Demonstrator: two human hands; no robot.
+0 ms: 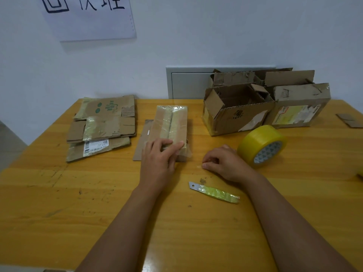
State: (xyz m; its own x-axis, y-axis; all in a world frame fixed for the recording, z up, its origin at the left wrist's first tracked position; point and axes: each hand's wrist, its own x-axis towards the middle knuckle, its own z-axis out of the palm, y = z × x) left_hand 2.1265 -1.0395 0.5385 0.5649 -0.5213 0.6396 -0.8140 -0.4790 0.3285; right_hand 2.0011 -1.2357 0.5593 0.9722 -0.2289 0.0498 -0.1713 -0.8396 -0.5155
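Hands: left hand on taped box

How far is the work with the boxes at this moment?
Done: a stack of flattened cartons lies at the left. In hand: the left hand presses the taped box; the right hand curls beside the tape roll. Left: the open boxes probably wait at the back.

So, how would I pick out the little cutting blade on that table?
Start from the yellow wooden table and find the big roll of yellow tape on its right side. Nearer the person, just below the right hand, lies the blade. Unlike the cardboard around, it is a thin strip with a bare metal tip, the rest wrapped in yellow-green tape.
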